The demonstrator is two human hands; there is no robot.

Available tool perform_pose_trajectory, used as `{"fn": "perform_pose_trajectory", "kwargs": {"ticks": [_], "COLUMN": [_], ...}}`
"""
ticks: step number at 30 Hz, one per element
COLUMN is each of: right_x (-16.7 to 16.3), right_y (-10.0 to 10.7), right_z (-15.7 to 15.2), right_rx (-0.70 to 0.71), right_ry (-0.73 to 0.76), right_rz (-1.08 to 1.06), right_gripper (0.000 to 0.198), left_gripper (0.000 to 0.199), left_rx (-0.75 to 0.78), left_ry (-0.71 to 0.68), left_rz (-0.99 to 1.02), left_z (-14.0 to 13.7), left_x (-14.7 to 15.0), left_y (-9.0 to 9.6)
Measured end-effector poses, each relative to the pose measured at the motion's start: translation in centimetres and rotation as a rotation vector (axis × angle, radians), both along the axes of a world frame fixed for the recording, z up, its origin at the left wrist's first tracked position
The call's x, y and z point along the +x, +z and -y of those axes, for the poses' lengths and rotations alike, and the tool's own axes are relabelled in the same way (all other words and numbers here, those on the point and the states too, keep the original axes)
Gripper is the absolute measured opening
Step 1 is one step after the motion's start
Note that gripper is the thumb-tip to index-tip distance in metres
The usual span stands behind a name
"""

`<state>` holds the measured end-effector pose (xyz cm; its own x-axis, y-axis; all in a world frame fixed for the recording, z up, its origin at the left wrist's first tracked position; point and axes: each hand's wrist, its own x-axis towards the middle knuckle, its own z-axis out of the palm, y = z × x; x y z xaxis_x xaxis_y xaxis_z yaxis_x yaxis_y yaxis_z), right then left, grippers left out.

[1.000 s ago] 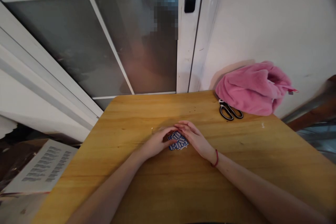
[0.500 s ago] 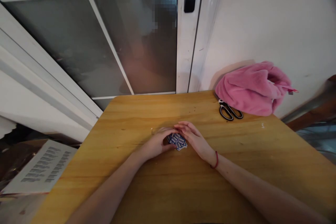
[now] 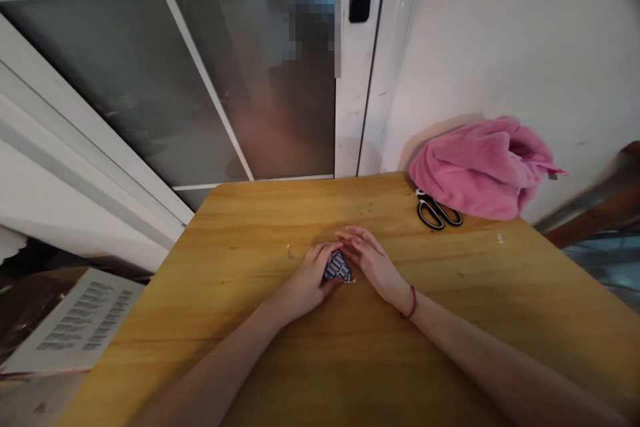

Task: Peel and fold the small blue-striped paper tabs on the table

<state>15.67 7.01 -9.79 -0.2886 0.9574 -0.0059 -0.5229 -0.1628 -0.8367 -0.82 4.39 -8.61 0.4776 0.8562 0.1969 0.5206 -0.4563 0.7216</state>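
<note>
A small pile of blue-and-white patterned cards (image 3: 338,267) lies on the wooden table between my hands. My left hand (image 3: 313,273) is curled round its left side, with the thumb at the near edge and the fingers at the far edge. On the other side, my right hand (image 3: 373,263) is cupped with its fingers stretched out and apart. Those fingertips are close to the far right edge of the cards; whether they touch cannot be made out. A red band (image 3: 412,302) circles my right wrist. Part of the pile is hidden under my left hand.
Black-handled scissors (image 3: 439,211) lie at the back right of the wooden table (image 3: 320,373), partly under a pink plush cloth (image 3: 483,170). A glazed door (image 3: 260,80) stands behind the table. At the left, below the table's edge, is a box with a printed white flap (image 3: 75,320).
My left hand has shifted slightly right, pushing in against the cards. The pile looks more compact, its edges drawn together. My right hand has stayed nearly in place.
</note>
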Motion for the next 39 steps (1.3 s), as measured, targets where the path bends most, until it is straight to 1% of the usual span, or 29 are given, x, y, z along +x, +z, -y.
{"fn": "perform_pose_trajectory", "kwargs": {"ticks": [2,3,5,7,8,12,15,19,22,26,29,31,34,37,39], "right_x": [0.1,0.1,0.1,0.1,0.0,0.1,0.3,0.4,0.4,0.4,0.4,0.4,0.4,0.4,0.4], "right_y": [0.0,0.0,0.0,0.0,0.0,-0.1,0.0,0.0,0.0,0.0,0.0,0.0,0.0,0.2,0.3], "right_z": [-0.1,0.0,0.0,0.1,0.1,0.1,0.1,0.0,0.1,0.3,0.3,0.2,0.2,0.4,0.5], "right_rx": [0.000,-0.002,-0.003,-0.001,-0.002,-0.012,0.001,0.033,0.068,0.116,0.134,0.145,0.162,0.206,0.231], "right_ry": [-0.014,-0.013,-0.007,0.002,0.008,0.021,-0.015,-0.069,-0.027,0.022,-0.014,-0.041,-0.026,0.015,0.012], "right_rz": [-0.003,-0.001,0.008,0.026,0.037,0.065,0.048,0.055,0.137,0.234,0.230,0.217,0.243,0.320,0.350], "right_gripper": [0.020,0.020,0.021,0.021,0.022,0.023,0.022,0.020,0.023,0.025,0.024,0.023,0.024,0.025,0.025], "left_gripper": [0.051,0.050,0.055,0.063,0.064,0.052,0.056,0.058,0.061,0.049,0.053,0.057,0.066,0.057,0.052], "left_rx": [-0.049,-0.060,-0.031,0.033,0.053,0.060,0.052,0.071,0.096,0.106,0.099,0.095,0.093,0.086,0.096], "left_ry": [-0.004,0.016,0.070,0.084,0.067,0.005,-0.021,0.034,0.028,-0.036,-0.055,-0.031,-0.020,-0.064,-0.087], "left_rz": [0.034,0.038,0.006,-0.053,-0.071,-0.037,-0.040,-0.116,-0.147,-0.135,-0.135,-0.133,-0.132,-0.107,-0.094], "left_z": [-0.3,-0.4,-0.5,-0.3,-0.1,0.5,0.5,0.3,0.5,0.8,0.5,0.3,0.2,0.4,0.5], "left_x": [-0.4,-0.6,-0.7,-0.5,-0.3,0.3,0.2,0.0,0.3,0.4,0.0,-0.2,-0.1,0.2,0.4], "left_y": [0.2,0.2,0.3,0.2,0.1,0.1,0.5,0.7,0.5,0.5,0.9,0.9,0.7,0.5,0.7]}}
